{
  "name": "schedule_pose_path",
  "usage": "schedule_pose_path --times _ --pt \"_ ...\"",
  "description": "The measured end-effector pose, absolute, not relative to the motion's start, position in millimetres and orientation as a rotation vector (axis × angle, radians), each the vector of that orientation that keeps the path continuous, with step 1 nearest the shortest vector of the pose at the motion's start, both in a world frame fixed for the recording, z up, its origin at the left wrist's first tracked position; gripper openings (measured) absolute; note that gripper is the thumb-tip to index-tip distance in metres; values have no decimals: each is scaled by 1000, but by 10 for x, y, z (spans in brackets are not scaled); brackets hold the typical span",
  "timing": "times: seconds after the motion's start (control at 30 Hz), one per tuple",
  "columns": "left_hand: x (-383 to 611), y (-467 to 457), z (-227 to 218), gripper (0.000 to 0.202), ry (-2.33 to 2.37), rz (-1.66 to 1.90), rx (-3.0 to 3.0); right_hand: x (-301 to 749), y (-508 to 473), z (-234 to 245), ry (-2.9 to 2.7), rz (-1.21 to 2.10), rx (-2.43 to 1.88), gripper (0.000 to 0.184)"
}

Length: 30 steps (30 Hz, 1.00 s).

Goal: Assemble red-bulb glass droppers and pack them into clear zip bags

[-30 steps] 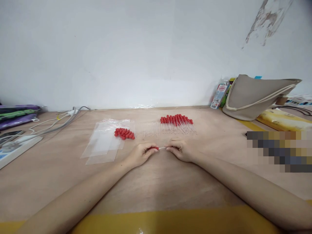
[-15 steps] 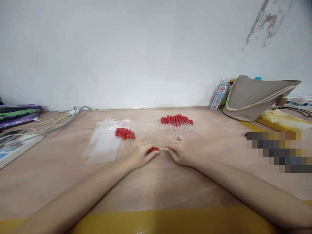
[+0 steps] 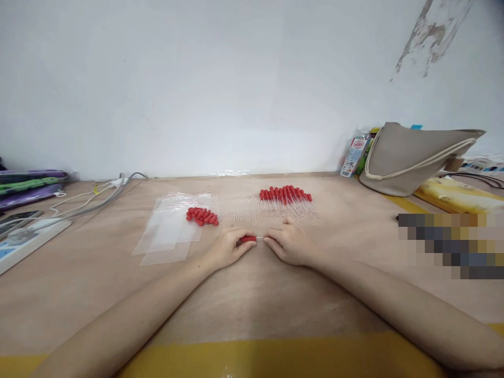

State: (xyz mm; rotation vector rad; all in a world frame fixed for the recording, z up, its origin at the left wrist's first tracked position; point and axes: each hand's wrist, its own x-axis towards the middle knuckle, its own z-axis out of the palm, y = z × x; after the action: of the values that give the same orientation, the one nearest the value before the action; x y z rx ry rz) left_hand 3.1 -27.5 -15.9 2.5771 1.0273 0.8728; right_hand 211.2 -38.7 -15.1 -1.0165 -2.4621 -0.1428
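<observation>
My left hand [image 3: 231, 247] is closed around a red rubber dropper bulb [image 3: 249, 239]. From the bulb's open end a thin clear dropper tube [image 3: 260, 238] runs to the right, pinched in the fingers of my right hand [image 3: 289, 244]. How deep the tube sits in the bulb I cannot tell. Ahead of my left hand lies a pile of loose red bulbs [image 3: 202, 216]. Several bare clear tubes [image 3: 246, 209] are laid in a row in the middle. Beyond my right hand is a row of droppers with red bulbs on them [image 3: 285, 194].
Clear plastic zip bags [image 3: 161, 236] lie at left, partly under the loose bulbs. Farther left are a power strip [image 3: 35, 244] with cables, a phone [image 3: 19, 220] and purple packages [image 3: 31, 197]. A grey bag [image 3: 413, 157], a carton [image 3: 354, 156] and a yellow pack [image 3: 452, 197] stand at right.
My right hand has shifted slightly left, toward my left hand, and less of the tube shows between them. The bulb stays in my left hand.
</observation>
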Motion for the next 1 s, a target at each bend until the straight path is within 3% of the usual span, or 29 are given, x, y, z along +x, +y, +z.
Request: schedule_pose_path --times 0.13,0.23,0.33,0.6,1.0 --pt "-11 -233 -168 45 1199 998 2484 2220 -285 -43 -2336 70 -1186 22" --pt "-14 -210 -177 31 1237 932 2480 2290 -49 37 -2067 265 -1464 23" --pt "-4 -205 -179 15 1186 865 2551 2252 257 99 -1808 222 -1713 26" --pt "-28 -211 -185 13 1159 865 2587 1893 739 7 -1717 -22 -2018 26" --pt "-15 -217 -182 14 1166 843 2597 1777 662 -47 -1866 -93 -1951 28"
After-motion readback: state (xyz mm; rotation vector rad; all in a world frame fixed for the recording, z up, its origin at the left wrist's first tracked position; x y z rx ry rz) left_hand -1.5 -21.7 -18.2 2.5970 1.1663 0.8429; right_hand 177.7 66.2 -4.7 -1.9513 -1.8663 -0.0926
